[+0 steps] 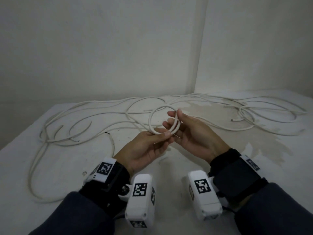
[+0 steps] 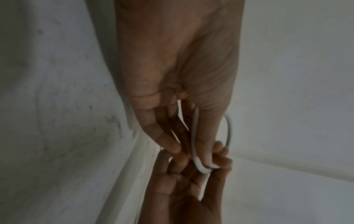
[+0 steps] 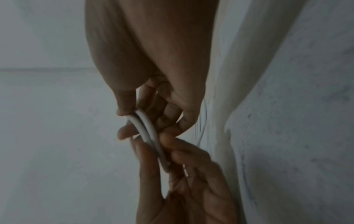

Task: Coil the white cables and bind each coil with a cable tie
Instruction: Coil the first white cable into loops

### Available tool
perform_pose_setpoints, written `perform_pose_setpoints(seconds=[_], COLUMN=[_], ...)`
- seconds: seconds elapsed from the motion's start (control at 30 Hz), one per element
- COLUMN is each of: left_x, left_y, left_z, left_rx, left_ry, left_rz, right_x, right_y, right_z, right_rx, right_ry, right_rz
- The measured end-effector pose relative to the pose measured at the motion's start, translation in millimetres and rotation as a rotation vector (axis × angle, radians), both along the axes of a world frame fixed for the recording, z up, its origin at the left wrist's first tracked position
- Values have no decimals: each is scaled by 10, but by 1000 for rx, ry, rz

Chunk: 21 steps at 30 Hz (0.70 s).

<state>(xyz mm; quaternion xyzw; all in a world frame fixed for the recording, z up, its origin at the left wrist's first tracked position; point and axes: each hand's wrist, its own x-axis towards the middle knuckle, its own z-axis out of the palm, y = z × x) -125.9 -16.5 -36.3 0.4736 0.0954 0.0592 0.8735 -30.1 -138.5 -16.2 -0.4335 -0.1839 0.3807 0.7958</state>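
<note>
Head view alone, loose cables (image 1: 101, 114) on table (image 1: 186, 167), wrist views, coil (image 3: 147, 128)

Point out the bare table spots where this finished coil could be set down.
Free: the near table strip below both hands, between the looping cable at left and the stained patch at right. The near-right corner past the stain also looks bare. Crowded: the far half, where loose white cables sprawl across the whole width.

Dark blue sleeves (image 1: 71, 212), black wrist straps (image 1: 237, 177), white camera units (image 1: 140, 197) with black-and-white square markers.
</note>
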Motion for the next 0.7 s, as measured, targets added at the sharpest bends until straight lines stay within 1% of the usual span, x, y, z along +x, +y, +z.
perform_pose_setpoints(seconds=[0.1, 0.13, 0.2, 0.23, 0.27, 0.3, 0.37, 0.43, 0.5, 0.53, 0.6, 0.7], left_x=[36, 45, 56, 62, 67, 77, 84, 82, 62, 57, 41, 22], left_y=[-13, -8, 13, 23, 31, 31, 10, -14, -17, -17, -21, -28], left_z=[2, 6, 33, 41, 38, 23, 3, 5, 15, 16, 20, 49], left_rx=[-14, -66, -243, -287, -270, -203, 2, 216, 365, 384, 306, 221], left_ry=[14, 4, -10, -17, -23, -30, -42, -69, -101, -113, -133, -146], left_rz=[37, 76, 201, 270, 326, 367, 406, 402, 380, 357, 289, 206], right_x=[-13, -5, 21, 34, 41, 41, 40, 43, 56, 64, 72, 62], right_y=[46, 60, 76, 76, 76, 73, 82, 82, 57, 36, -5, -31], right_z=[-15, -21, -27, -31, -32, -36, -53, -62, -50, -38, -16, -13], right_rx=[23, 34, 37, 30, 21, 8, -32, -80, -112, -127, -169, -205], right_ry=[-2, 3, 18, 20, 15, 3, -51, -146, -257, -305, -371, -416], right_rz=[-68, -106, -166, -184, -195, -203, -215, -235, -256, -259, -244, -145])
